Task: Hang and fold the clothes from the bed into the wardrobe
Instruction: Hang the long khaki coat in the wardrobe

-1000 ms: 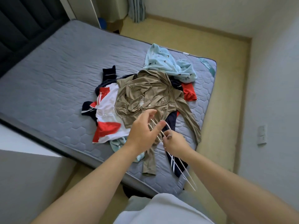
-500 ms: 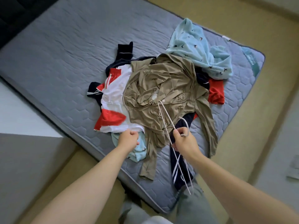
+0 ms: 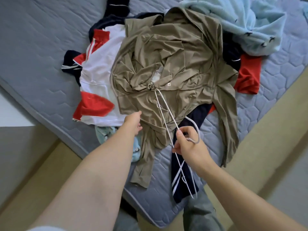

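A pile of clothes lies on the grey quilted mattress (image 3: 36,40). On top is a crumpled khaki jacket (image 3: 175,64), over a white and red shirt (image 3: 98,77), a navy garment with white stripes (image 3: 181,170), a red garment (image 3: 248,74) and a light blue fleece (image 3: 250,22). My left hand (image 3: 134,121) reaches the jacket's lower edge and touches the fabric; its fingertips are hidden there. My right hand (image 3: 188,145) grips white wire hangers (image 3: 164,112) at the neck, just below the hook, and holds them over the jacket's hem.
The mattress corner points toward me, with beige floor (image 3: 260,147) to the right and below. A pale furniture top (image 3: 10,117) stands at the left beside the bed. My legs in grey trousers (image 3: 200,214) are against the mattress edge.
The view has closed in on the pile. My left hand shifted from the white shirt's hem to the khaki jacket's lower edge. My right hand keeps its hold on the hangers.
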### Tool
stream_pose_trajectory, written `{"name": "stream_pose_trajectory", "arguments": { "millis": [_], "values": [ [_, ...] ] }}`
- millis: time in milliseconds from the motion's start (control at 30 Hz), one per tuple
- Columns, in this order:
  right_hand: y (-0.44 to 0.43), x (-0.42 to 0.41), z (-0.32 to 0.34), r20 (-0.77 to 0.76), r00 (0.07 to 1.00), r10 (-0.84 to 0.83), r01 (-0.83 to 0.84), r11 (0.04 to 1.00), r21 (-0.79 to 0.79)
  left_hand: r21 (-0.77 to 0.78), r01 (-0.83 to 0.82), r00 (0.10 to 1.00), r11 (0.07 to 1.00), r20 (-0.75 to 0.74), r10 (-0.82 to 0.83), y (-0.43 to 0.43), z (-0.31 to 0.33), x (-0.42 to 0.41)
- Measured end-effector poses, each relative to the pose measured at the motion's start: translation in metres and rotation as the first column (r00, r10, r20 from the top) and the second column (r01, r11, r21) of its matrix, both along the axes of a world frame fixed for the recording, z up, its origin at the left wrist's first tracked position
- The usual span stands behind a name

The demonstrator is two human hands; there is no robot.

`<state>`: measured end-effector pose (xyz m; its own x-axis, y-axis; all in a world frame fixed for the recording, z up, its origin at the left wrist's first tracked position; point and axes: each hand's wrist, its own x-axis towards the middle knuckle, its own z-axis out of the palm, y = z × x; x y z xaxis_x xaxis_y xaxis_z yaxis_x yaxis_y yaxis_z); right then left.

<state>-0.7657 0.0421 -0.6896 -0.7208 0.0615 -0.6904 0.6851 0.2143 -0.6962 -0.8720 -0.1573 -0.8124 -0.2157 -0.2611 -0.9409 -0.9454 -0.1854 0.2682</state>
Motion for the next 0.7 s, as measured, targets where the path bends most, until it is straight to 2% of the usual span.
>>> {"name": "stream_pose_trajectory", "arguments": {
  "millis": [100, 200, 367, 433, 533, 600, 700],
  "values": [
    [0.003, 0.008, -0.012, -0.026, 1.0, 0.005, -0.006, 1.0, -0.017, 0.108, -0.101, 0.994, 0.989, 0.062, 0.094, 0.006, -0.024, -0.009],
    [0.009, 0.013, -0.017, -0.025, 1.0, -0.013, 0.013, 1.0, -0.025, 0.182, -0.205, 0.979, 0.962, 0.053, 0.198, 0.012, -0.041, -0.012],
    [0.019, 0.014, -0.01, -0.008, 0.999, -0.041, 0.041, 0.999, -0.033, 0.121, -0.315, 0.945, 0.941, -0.051, 0.323, 0.017, -0.039, -0.005],
    [0.023, 0.012, 0.003, -0.013, 0.998, -0.054, 0.054, 0.998, -0.036, 0.117, -0.401, 0.901, 0.908, -0.125, 0.414, 0.016, -0.023, -0.006],
    [0.029, 0.01, 0.029, -0.036, 0.995, -0.097, 0.096, 0.994, -0.043, 0.227, -0.564, 0.758, 0.794, -0.24, 0.607, 0.015, 0.025, -0.008],
    [0.032, 0.01, 0.052, -0.062, 0.994, -0.087, 0.085, 0.996, -0.033, 0.262, -0.52, 0.754, 0.813, -0.305, 0.581, 0.014, 0.065, -0.004],
    [0.033, 0.013, 0.088, -0.096, 0.992, -0.085, 0.082, 0.996, -0.039, 0.17, -0.388, 0.836, 0.906, -0.349, 0.423, 0.011, 0.122, 0.011]
  ]
}}
